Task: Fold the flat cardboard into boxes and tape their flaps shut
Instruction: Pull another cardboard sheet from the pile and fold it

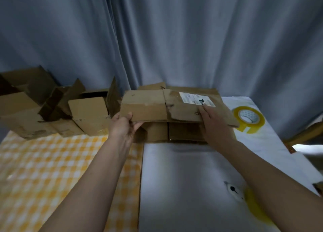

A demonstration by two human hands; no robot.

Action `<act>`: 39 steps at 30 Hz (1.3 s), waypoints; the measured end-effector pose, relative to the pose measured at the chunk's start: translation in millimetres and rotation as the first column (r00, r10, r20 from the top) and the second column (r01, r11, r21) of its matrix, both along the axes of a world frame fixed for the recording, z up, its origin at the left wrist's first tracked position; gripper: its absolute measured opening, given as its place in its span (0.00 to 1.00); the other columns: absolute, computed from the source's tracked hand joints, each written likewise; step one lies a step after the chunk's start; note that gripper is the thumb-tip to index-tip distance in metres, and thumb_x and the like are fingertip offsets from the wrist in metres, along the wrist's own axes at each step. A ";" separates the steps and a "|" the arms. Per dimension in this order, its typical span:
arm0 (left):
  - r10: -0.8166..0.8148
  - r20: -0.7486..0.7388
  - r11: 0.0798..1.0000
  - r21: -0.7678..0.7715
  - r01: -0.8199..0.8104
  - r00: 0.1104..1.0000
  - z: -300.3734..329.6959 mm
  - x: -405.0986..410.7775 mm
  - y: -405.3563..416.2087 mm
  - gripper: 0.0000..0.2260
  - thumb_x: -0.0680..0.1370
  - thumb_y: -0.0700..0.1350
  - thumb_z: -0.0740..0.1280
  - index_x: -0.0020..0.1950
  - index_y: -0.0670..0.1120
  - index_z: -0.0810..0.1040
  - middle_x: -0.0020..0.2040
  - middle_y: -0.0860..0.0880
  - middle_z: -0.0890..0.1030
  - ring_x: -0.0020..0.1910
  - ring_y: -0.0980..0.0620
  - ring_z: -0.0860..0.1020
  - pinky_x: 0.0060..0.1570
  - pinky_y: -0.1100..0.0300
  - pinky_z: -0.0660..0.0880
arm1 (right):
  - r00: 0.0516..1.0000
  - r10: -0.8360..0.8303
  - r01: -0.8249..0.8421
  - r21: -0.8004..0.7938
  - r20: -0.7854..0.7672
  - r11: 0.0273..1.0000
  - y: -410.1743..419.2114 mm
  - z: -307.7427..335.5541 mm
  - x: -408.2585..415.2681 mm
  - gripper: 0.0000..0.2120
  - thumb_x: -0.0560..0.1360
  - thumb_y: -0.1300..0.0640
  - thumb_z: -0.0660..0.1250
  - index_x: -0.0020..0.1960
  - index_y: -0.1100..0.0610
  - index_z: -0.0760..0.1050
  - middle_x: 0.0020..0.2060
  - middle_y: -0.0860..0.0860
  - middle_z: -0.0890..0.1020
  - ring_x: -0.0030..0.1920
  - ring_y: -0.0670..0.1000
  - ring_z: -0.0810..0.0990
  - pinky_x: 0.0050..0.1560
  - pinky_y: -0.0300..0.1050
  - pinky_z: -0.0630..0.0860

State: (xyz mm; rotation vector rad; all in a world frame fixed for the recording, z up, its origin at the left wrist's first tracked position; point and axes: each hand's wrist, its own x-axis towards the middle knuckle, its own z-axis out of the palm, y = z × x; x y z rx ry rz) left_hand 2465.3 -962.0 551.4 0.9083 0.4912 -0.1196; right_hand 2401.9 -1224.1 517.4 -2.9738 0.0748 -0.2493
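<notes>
A flattened brown cardboard piece [153, 107] with a white shipping label lies on top of a stack of flat cardboard [174, 132] at the far middle of the table. My left hand [122, 127] grips its near left edge, thumb on top. My right hand [215, 125] rests palm down on its right half, fingertips just below the label. A roll of yellowish clear tape [249, 118] lies on the white cloth right of the stack, a loose end hanging toward me.
Several folded boxes with open flaps [87, 114] crowd the far left on a yellow checked cloth [43, 161]. A bare grey tabletop [183, 188] stretches in front, with a small white object [233, 189] near my right forearm. Blue-grey curtains [174, 39] hang behind.
</notes>
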 end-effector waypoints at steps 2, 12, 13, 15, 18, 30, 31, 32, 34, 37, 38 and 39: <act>0.003 0.003 1.000 -0.007 -0.003 1.000 23.0 -13.4 10.9 0.13 0.82 0.35 0.57 0.66 0.37 0.69 0.56 0.38 0.78 0.43 0.44 0.81 0.31 0.52 0.81 | 0.998 0.041 -0.040 -0.015 0.054 0.999 5.1 25.3 -13.9 0.28 0.78 0.62 0.59 0.75 0.58 0.56 0.75 0.55 0.59 0.74 0.54 0.57 0.73 0.45 0.51; -0.498 0.259 0.867 0.189 0.462 0.828 89.1 -125.6 12.6 0.44 0.66 0.56 0.74 0.77 0.57 0.55 0.63 0.47 0.76 0.54 0.40 0.81 0.48 0.43 0.80 | 0.991 0.039 -0.041 0.013 0.127 0.999 68.5 133.2 -117.0 0.08 0.80 0.53 0.56 0.50 0.54 0.71 0.47 0.56 0.80 0.49 0.61 0.77 0.44 0.49 0.68; -0.551 0.236 0.830 0.254 0.496 0.800 88.4 -139.1 5.0 0.48 0.64 0.58 0.75 0.77 0.61 0.51 0.65 0.50 0.75 0.55 0.42 0.80 0.48 0.43 0.80 | 0.994 0.056 -0.067 0.116 0.096 0.991 74.4 139.1 -125.8 0.07 0.80 0.53 0.57 0.47 0.54 0.71 0.47 0.56 0.79 0.49 0.60 0.77 0.45 0.49 0.70; -0.616 0.175 0.766 0.359 0.533 0.768 87.2 -162.3 -7.9 0.51 0.62 0.62 0.75 0.77 0.63 0.47 0.72 0.54 0.66 0.61 0.47 0.77 0.52 0.41 0.78 | 0.996 0.090 -0.084 0.340 -0.003 0.937 83.6 150.5 -140.9 0.08 0.79 0.53 0.59 0.43 0.53 0.72 0.45 0.54 0.79 0.48 0.57 0.77 0.49 0.50 0.73; -0.620 0.113 0.720 0.477 0.504 0.777 82.9 -184.2 -18.6 0.40 0.74 0.59 0.69 0.78 0.61 0.47 0.76 0.53 0.60 0.67 0.49 0.70 0.61 0.42 0.74 | 0.980 0.168 -0.092 0.512 -0.104 0.854 90.2 162.4 -157.4 0.13 0.78 0.56 0.62 0.36 0.54 0.74 0.34 0.49 0.78 0.40 0.50 0.77 0.42 0.44 0.73; -0.538 -0.154 0.705 0.458 0.542 0.829 59.0 -229.1 -17.0 0.34 0.80 0.58 0.61 0.78 0.60 0.43 0.76 0.47 0.63 0.62 0.37 0.76 0.44 0.44 0.80 | 0.902 0.245 0.171 0.815 -0.356 0.554 121.4 110.3 -196.6 0.05 0.73 0.66 0.63 0.47 0.60 0.74 0.40 0.59 0.80 0.41 0.55 0.80 0.41 0.47 0.75; -0.527 -0.180 0.691 0.477 0.542 0.830 55.4 -231.4 -17.2 0.31 0.81 0.57 0.60 0.78 0.60 0.44 0.76 0.46 0.63 0.61 0.37 0.76 0.46 0.42 0.80 | 0.897 0.231 0.183 0.793 -0.376 0.582 123.7 104.7 -198.3 0.04 0.72 0.66 0.63 0.47 0.60 0.72 0.40 0.59 0.78 0.40 0.56 0.78 0.38 0.46 0.73; -0.521 -0.204 0.672 0.501 0.545 0.829 51.7 -233.1 -17.6 0.29 0.82 0.55 0.58 0.78 0.60 0.47 0.74 0.46 0.65 0.60 0.37 0.76 0.48 0.40 0.79 | 0.892 0.228 0.187 0.777 -0.391 0.601 125.8 100.3 -200.1 0.05 0.72 0.67 0.62 0.45 0.59 0.69 0.39 0.58 0.74 0.38 0.55 0.74 0.35 0.44 0.70; -0.518 -0.219 0.628 0.559 0.542 0.827 45.6 -235.3 -18.5 0.23 0.83 0.52 0.55 0.77 0.58 0.54 0.67 0.43 0.73 0.56 0.37 0.78 0.51 0.39 0.78 | 0.885 0.221 0.202 0.766 -0.410 0.611 127.8 93.6 -202.3 0.09 0.72 0.68 0.62 0.40 0.57 0.65 0.38 0.56 0.70 0.34 0.52 0.71 0.29 0.39 0.68; -0.475 -0.167 0.626 0.626 0.465 0.864 41.6 -237.9 -17.9 0.13 0.83 0.45 0.54 0.66 0.48 0.71 0.51 0.40 0.80 0.49 0.39 0.80 0.51 0.43 0.79 | 0.887 0.182 0.233 0.752 -0.424 0.617 124.7 86.1 -202.2 0.10 0.73 0.67 0.62 0.37 0.56 0.66 0.37 0.56 0.71 0.33 0.50 0.71 0.30 0.39 0.67; -0.471 -0.149 0.627 0.637 0.449 0.870 40.9 -239.0 -16.5 0.10 0.82 0.43 0.55 0.57 0.47 0.76 0.47 0.41 0.81 0.47 0.39 0.80 0.51 0.44 0.79 | 0.893 0.166 0.238 0.750 -0.419 0.617 123.1 83.6 -202.0 0.08 0.74 0.66 0.62 0.39 0.57 0.67 0.37 0.57 0.72 0.34 0.51 0.71 0.32 0.41 0.67; -0.472 -0.138 0.625 0.644 0.441 0.871 39.8 -239.5 -14.9 0.10 0.81 0.41 0.56 0.48 0.49 0.77 0.43 0.43 0.81 0.45 0.40 0.80 0.51 0.43 0.79 | 0.896 0.146 0.254 0.754 -0.420 0.605 122.1 80.8 -201.8 0.05 0.75 0.64 0.62 0.42 0.58 0.69 0.39 0.57 0.73 0.37 0.52 0.73 0.35 0.43 0.68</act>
